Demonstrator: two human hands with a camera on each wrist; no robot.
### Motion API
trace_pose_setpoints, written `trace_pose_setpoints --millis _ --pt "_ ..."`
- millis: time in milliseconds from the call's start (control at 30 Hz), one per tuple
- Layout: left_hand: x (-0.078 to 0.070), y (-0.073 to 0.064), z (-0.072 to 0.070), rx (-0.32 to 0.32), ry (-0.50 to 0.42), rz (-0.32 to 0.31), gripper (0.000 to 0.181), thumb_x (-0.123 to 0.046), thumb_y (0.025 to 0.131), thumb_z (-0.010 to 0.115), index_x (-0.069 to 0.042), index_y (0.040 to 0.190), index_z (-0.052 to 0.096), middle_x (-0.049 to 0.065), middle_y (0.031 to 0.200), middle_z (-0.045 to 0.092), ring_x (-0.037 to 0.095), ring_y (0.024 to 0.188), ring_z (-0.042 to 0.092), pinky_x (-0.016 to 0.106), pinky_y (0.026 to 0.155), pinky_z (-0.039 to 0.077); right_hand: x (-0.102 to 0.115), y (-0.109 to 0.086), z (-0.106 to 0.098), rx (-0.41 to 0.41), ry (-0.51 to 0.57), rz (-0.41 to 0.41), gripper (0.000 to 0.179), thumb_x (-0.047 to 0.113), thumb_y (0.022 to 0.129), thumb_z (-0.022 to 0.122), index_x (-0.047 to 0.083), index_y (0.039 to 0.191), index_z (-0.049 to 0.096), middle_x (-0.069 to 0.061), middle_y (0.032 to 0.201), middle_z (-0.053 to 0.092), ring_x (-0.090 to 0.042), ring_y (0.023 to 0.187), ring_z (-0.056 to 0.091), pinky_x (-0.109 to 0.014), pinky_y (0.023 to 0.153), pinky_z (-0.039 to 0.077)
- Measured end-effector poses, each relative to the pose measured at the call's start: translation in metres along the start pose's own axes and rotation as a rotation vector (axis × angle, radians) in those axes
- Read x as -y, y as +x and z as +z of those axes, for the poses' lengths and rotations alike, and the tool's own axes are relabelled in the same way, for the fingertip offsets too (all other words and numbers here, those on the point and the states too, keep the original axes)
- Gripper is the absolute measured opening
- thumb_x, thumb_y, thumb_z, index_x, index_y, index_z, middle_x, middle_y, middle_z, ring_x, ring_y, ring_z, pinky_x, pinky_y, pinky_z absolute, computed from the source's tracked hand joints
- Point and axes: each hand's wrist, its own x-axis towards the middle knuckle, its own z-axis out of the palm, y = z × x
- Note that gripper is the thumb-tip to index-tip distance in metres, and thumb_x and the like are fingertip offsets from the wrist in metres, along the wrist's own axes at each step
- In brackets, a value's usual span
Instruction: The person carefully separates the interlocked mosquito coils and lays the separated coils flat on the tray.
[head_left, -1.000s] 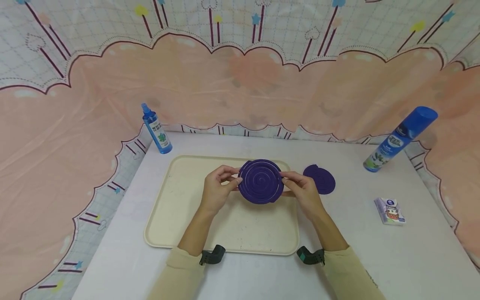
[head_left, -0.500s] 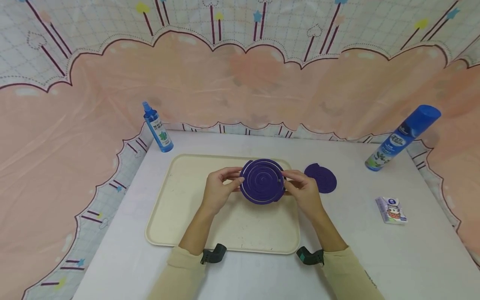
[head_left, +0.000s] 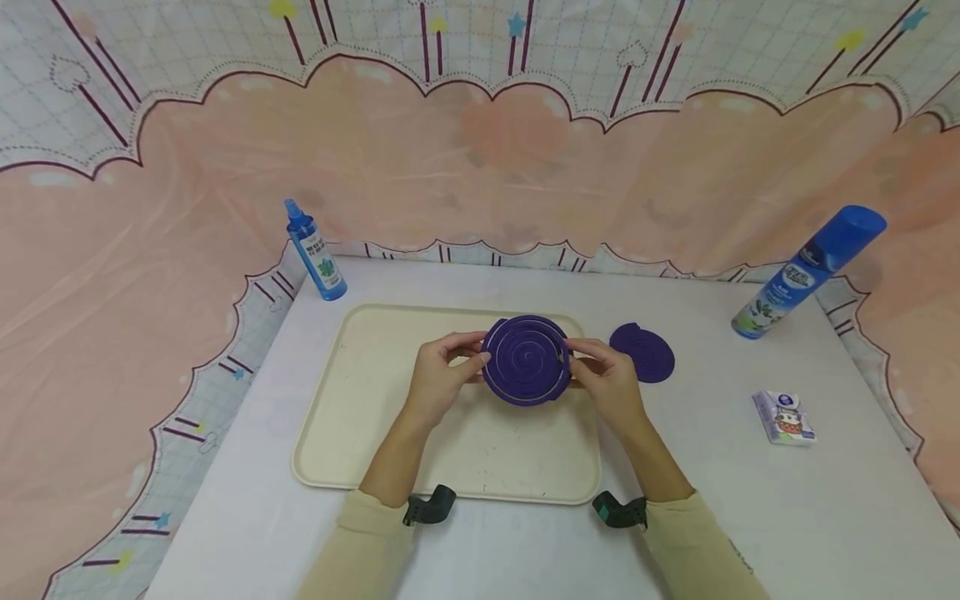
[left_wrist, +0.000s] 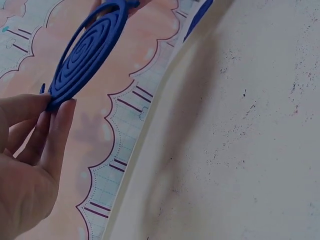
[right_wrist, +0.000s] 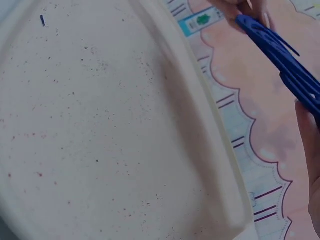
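Observation:
Both hands hold a dark purple-blue mosquito coil (head_left: 527,361) up above the tray, its flat spiral face toward the head camera. The left hand (head_left: 437,375) pinches its left rim between thumb and fingers; in the left wrist view the coil (left_wrist: 82,57) stands tilted above those fingertips. At the opposite rim, the right hand (head_left: 611,385) pinches it the same way. Seen edge-on in the right wrist view, the coil (right_wrist: 277,55) has one strand standing slightly apart from the rest. A second mosquito coil (head_left: 647,354) lies flat on the table, just beyond the right hand.
A cream tray (head_left: 360,417) with dark specks and crumbs lies below the hands on the white table (head_left: 697,517). A blue spray bottle (head_left: 317,254) stands at the back left, a tall blue aerosol can (head_left: 806,275) at the back right. A small tissue pack (head_left: 784,418) lies at right.
The held coil and both hands have shifted very slightly to the right. A narrow gap now shows near the coil's right rim. Both hands keep their grip.

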Motion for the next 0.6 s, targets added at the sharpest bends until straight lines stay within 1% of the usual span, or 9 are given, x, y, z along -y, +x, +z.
trace_pose_setpoints --millis 100,200,300,400,500,600 --pt "0.001 0.0003 -0.0009 0.023 -0.023 -0.027 0.034 0.006 0.091 0.069 0.004 0.124 0.067 0.02 0.111 0.071 0.004 0.089 0.068 0.027 0.071 0.066 0.0023 0.0006 -0.0017 0.028 0.022 0.038 0.03 -0.013 0.095 0.057 -0.022 0.124 0.058 0.018 0.105 0.069 0.002 0.083 0.072 -0.023 0.068 0.065" --pt "0.0012 0.0007 -0.0015 0.048 -0.043 -0.052 0.034 0.005 0.092 0.068 0.004 0.126 0.066 0.025 0.119 0.071 0.005 0.089 0.071 0.027 0.071 0.066 0.0035 0.0012 -0.0025 0.033 0.039 0.062 0.031 -0.008 0.098 0.057 -0.021 0.126 0.058 0.017 0.107 0.071 0.001 0.084 0.073 -0.025 0.069 0.065" --pt "0.0007 0.0006 -0.002 0.051 -0.05 -0.058 0.035 0.006 0.092 0.068 0.003 0.127 0.065 0.025 0.118 0.071 0.005 0.087 0.072 0.026 0.07 0.066 0.0042 0.0014 -0.0026 0.034 0.048 0.074 0.031 -0.004 0.1 0.057 -0.02 0.126 0.058 0.017 0.11 0.073 0.0 0.088 0.073 -0.027 0.07 0.066" --pt "0.0012 0.0004 -0.0027 0.046 -0.056 -0.049 0.038 0.007 0.091 0.068 0.001 0.129 0.063 0.023 0.114 0.072 0.005 0.087 0.072 0.025 0.069 0.065 0.0047 0.0011 -0.0025 0.031 0.048 0.071 0.031 -0.003 0.1 0.058 -0.02 0.126 0.058 0.016 0.11 0.073 0.0 0.09 0.073 -0.028 0.07 0.066" --pt "0.002 0.0005 -0.0038 0.039 -0.07 -0.039 0.041 0.008 0.09 0.069 0.0 0.129 0.062 0.022 0.112 0.073 0.005 0.086 0.072 0.025 0.068 0.065 0.005 0.0011 -0.0025 0.007 0.028 0.07 0.033 -0.003 0.099 0.06 -0.017 0.128 0.059 0.018 0.108 0.073 0.001 0.089 0.071 -0.026 0.068 0.066" --pt "0.0027 0.0005 -0.0048 0.039 -0.077 -0.031 0.041 0.008 0.09 0.069 0.001 0.129 0.062 0.023 0.112 0.073 0.005 0.086 0.072 0.026 0.068 0.065 0.0054 0.0011 -0.0029 -0.019 0.007 0.073 0.035 -0.004 0.097 0.061 -0.013 0.131 0.059 0.019 0.105 0.074 0.002 0.089 0.071 -0.024 0.067 0.065"
